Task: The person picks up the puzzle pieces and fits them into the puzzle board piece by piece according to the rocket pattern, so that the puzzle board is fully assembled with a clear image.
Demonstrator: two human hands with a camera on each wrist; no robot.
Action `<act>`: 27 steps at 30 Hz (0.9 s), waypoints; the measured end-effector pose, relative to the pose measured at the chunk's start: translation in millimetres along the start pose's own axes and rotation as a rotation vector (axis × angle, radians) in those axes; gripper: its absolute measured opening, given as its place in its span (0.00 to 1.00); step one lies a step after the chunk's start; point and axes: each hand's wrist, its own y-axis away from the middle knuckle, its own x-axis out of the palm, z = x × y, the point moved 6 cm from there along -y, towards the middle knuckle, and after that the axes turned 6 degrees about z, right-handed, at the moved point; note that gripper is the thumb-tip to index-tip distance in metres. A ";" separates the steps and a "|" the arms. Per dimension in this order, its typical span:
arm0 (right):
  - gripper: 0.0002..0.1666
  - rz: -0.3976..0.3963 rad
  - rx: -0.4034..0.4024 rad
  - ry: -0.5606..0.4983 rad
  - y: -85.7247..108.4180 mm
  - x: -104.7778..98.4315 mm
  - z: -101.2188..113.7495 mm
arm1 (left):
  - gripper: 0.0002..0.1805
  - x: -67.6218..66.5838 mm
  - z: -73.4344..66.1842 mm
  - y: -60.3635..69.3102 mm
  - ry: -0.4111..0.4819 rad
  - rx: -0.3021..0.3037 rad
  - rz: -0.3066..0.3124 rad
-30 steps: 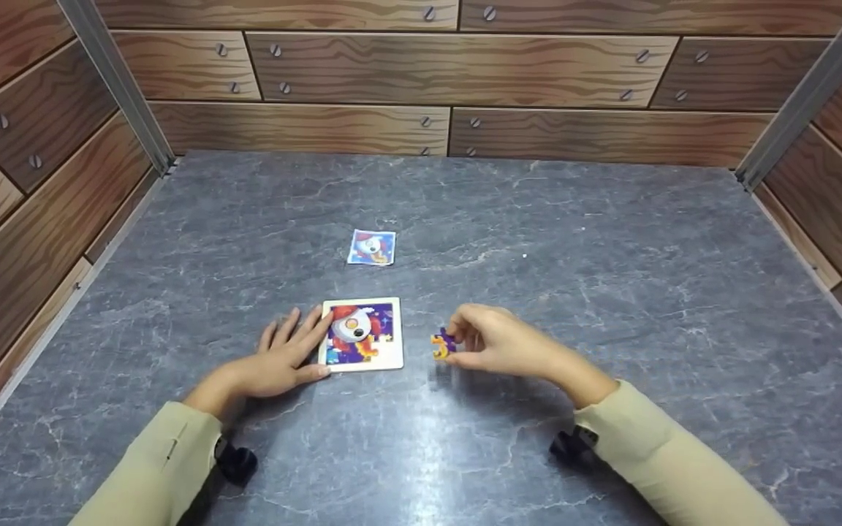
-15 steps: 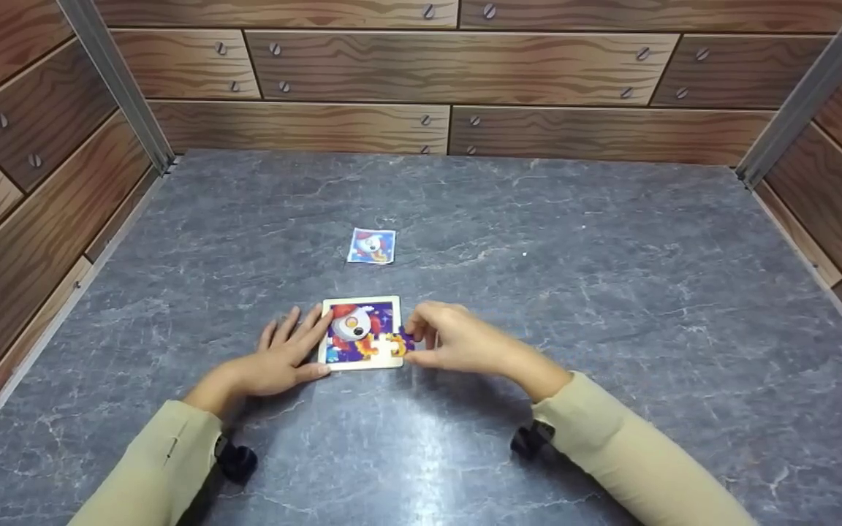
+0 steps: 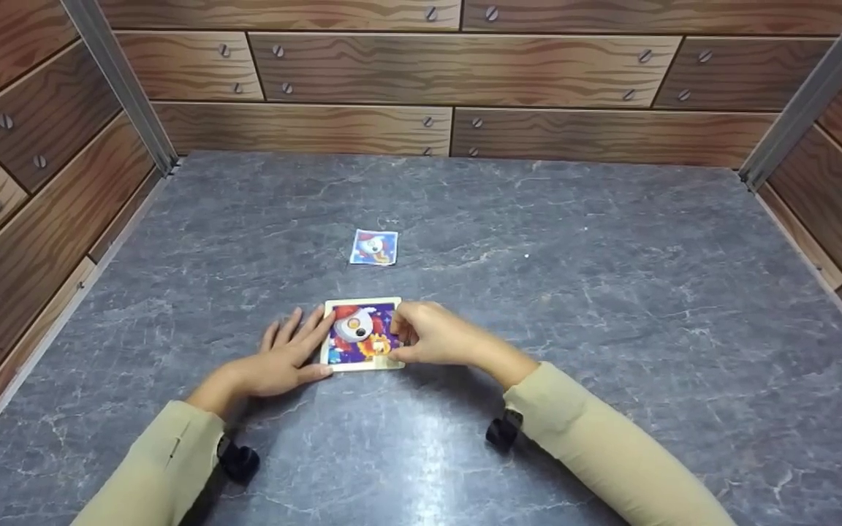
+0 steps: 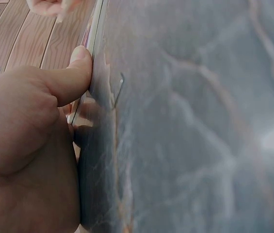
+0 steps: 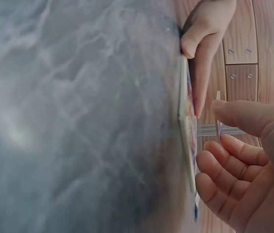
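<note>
The square jigsaw puzzle point(image 3: 362, 300), with a pale frame and a red, white and purple cartoon picture, lies on the grey marbled table. My left hand point(image 3: 275, 365) lies beside it with fingers spread, its fingertips and thumb touching the left edge. My right hand point(image 3: 439, 336) is over the puzzle's right side. Between thumb and fingers it pinches a thin jigsaw piece point(image 5: 219, 127), held above the board and apart from it in the right wrist view. A pale gap shows at the puzzle's lower right, partly covered by the hand and piece.
Behind the puzzle lies a small picture card point(image 3: 374, 247) with the same cartoon. A tiny white speck point(image 3: 527, 256) is on the table farther right. Wood-patterned walls point(image 3: 465, 69) with metal corner strips enclose the back and sides.
My right hand has moved left with the jigsaw piece, from beside the puzzle to over its lower right part. My left hand has stayed at the left edge.
</note>
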 end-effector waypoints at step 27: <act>0.19 0.050 0.015 0.024 -10.3 13.7 -0.4 | 0.43 1.4 0.8 -0.6 -0.008 0.015 -0.020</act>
